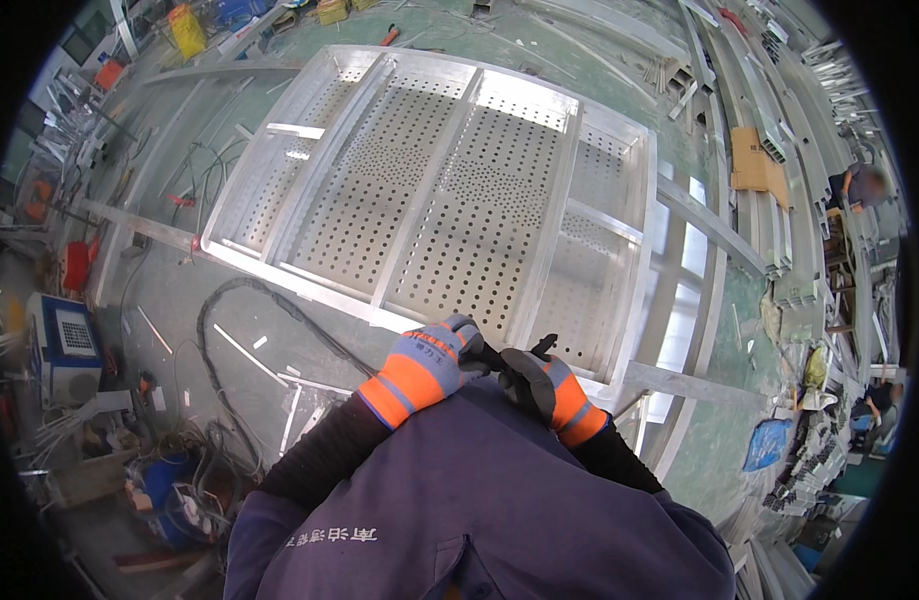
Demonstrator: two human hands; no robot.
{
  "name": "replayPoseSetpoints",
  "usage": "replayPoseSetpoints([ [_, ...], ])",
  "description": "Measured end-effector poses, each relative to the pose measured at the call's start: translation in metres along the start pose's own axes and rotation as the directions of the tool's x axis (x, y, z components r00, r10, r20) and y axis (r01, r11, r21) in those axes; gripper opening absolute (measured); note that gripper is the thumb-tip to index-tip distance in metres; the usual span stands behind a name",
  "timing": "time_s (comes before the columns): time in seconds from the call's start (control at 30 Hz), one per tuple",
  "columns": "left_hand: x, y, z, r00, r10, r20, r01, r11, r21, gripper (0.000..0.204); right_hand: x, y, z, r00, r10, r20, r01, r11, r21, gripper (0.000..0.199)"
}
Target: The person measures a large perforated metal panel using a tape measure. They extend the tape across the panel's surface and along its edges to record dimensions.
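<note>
Both my hands meet in front of my chest, above the near edge of a large perforated aluminium panel point(450, 190). My left hand point(428, 366) wears a grey-blue and orange glove, and its fingers curl around the fingertips of my right hand's glove. My right hand point(542, 385) wears a black and orange glove with one finger sticking up, and it holds nothing else. My dark blue jacket fills the lower middle of the view and hides my wrists below the cuffs.
The panel rests on long aluminium beams point(695, 385) over a green floor. A black cable point(242, 292) loops at the left, near a blue and white machine point(62, 345) and scattered scraps. Stacked metal profiles point(780, 150) line the right, where another person point(862, 187) works.
</note>
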State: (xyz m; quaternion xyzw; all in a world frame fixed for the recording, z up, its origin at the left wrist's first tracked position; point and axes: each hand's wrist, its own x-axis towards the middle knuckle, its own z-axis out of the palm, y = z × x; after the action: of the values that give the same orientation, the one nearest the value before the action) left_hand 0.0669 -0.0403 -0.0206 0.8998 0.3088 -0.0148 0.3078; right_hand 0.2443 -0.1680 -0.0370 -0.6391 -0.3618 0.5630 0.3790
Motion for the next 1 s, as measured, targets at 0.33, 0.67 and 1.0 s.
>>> replayPoseSetpoints([
  [0.33, -0.004, -0.002, 0.010, 0.990, 0.054, -0.127, -0.054, 0.999, 0.002, 0.025, 0.002, -0.004, -0.001, 0.991, 0.129, 0.035, -0.131, 0.990, 0.056, 0.041],
  [0.67, -0.010, 0.005, 0.009, 0.981, -0.021, -0.192, 0.026, 0.999, 0.021, 0.021, -0.005, -0.015, -0.010, 0.992, 0.093, 0.083, -0.094, 0.996, 0.006, 0.037],
  [1.0, -0.011, -0.007, 0.025, 0.968, -0.107, -0.228, 0.094, 0.993, -0.067, 0.013, -0.041, -0.009, -0.041, 0.963, 0.218, 0.157, -0.201, 0.972, -0.122, 0.031],
])
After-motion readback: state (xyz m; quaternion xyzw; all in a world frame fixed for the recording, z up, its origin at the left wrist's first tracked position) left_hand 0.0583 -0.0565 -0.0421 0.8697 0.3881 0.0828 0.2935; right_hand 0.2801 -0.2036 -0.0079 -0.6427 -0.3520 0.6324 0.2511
